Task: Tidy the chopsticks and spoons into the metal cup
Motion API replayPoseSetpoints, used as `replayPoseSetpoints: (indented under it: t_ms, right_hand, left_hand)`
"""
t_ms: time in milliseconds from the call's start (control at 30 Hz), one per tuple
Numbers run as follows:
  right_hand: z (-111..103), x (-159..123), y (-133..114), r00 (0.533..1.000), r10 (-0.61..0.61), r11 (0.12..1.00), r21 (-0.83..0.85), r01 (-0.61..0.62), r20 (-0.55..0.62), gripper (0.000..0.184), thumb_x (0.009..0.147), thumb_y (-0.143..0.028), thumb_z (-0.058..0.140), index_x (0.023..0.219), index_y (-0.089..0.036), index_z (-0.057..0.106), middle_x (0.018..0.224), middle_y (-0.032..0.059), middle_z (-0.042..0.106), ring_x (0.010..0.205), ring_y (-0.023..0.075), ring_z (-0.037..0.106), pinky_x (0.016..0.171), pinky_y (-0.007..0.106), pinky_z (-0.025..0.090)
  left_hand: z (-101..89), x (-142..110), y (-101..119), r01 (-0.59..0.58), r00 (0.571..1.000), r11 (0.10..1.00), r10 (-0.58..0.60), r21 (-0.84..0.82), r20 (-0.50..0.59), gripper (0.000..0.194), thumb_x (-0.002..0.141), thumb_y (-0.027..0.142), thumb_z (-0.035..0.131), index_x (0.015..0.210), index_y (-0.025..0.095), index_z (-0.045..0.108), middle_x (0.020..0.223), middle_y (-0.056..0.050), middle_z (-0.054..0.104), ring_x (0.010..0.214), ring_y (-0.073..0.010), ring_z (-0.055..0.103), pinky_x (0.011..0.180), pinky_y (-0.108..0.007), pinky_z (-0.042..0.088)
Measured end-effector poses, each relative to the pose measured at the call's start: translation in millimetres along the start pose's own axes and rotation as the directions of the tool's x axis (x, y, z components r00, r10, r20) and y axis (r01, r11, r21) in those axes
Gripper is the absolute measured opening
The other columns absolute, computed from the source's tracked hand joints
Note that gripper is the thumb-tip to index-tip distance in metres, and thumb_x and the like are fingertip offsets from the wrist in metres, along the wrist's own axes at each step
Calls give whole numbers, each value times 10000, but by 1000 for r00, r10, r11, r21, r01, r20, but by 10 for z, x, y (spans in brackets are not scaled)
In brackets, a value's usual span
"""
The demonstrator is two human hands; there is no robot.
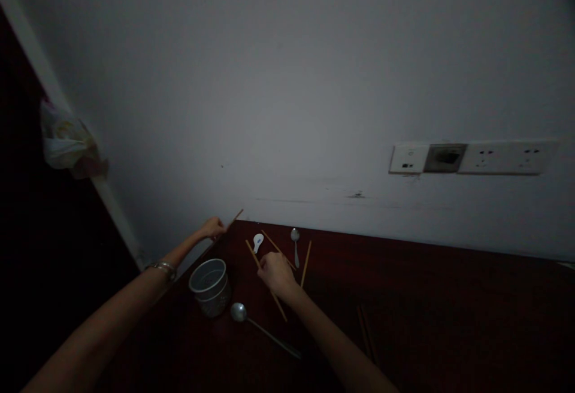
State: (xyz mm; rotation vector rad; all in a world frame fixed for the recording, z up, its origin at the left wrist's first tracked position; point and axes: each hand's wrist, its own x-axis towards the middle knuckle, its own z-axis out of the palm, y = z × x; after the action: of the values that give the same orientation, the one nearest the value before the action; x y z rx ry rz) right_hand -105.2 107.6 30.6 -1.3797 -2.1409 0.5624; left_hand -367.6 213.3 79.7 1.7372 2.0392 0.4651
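Note:
My left hand (212, 227) is closed around a light wooden chopstick (235, 217) at the table's far left edge, its tip pointing up and right. In my right hand (276, 274), the fingers pinch another light chopstick (250, 249) just above the table. Below my left hand stands a grey cylindrical utensil holder (213, 304), its mouth upward. A white spoon (257, 241) lies between my hands, close to the wall. Beyond my right hand lie a chopstick (271, 240), a small metal spoon (295, 235) and a further chopstick (306, 262). A long-handled metal spoon (239, 313) rests nearer to me.
Two dark sticks (365, 327) lie on the dark red table (426, 279) right of my forearm. Behind the table rises a pale wall (278, 111) with a socket strip (503, 159). A plastic bag (67, 138) hangs at the left. The light is dim.

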Motion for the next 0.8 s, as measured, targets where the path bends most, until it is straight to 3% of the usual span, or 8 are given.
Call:
replayPoseSetpoints:
  t_ms: [100,200,300,367,467,600,800]
  right_hand:
    - [-315,-68,103,999,16,959,284,-7,-30,159,663,-170,560,779,-154,667,726,52,665,659,149,617,595,230,463]
    - [-701,-179,194,994,106,800,594,-86,1,197,659,-205,567,825,-130,640,691,33,632,560,119,570,466,215,457]
    - [-1125,-363,268,991,133,619,780,-91,10,209,635,-244,600,811,-134,621,651,4,608,510,96,542,420,209,457]
    - [-1389,-518,322,987,157,539,839,-70,-19,237,606,-268,637,804,-140,616,673,5,619,528,96,553,428,208,468]
    - [-1704,-763,420,976,202,465,885,-27,-77,289,574,-287,679,815,-144,609,726,25,644,589,116,588,451,213,487]
    - [-1955,-1059,559,955,258,443,896,18,-147,349,558,-303,708,845,-134,605,750,45,655,609,136,614,475,226,500]
    - [-2070,-1363,760,919,342,479,878,7,-195,398,547,-301,728,884,-119,618,772,54,652,646,148,615,500,243,517]
  left_hand:
    - [-337,-128,291,-37,996,996,30,-83,-85,151,631,240,574,562,123,508,470,15,507,501,-123,503,508,-227,415]
    - [-622,-370,740,-180,976,943,136,-281,-170,147,654,232,580,645,91,538,537,5,556,544,-112,517,541,-227,440]
    - [-753,-673,1268,-368,926,863,306,-346,-222,168,676,241,573,733,83,572,661,-16,609,619,-109,539,595,-241,463]
    - [-719,-878,1619,-447,894,806,393,-389,-214,179,678,258,583,759,98,585,689,-15,618,630,-108,553,605,-241,467]
    - [-487,-1175,2102,-495,857,699,489,-515,-160,166,658,268,624,727,119,600,685,-26,628,609,-114,572,592,-244,472]
    - [39,-1542,2585,-449,827,539,553,-712,-103,142,645,233,654,708,114,608,649,-34,626,567,-113,573,585,-258,479]
    - [916,-1947,2844,-168,874,291,485,-942,-6,244,613,200,703,813,96,608,683,-62,653,598,-128,608,643,-282,505]
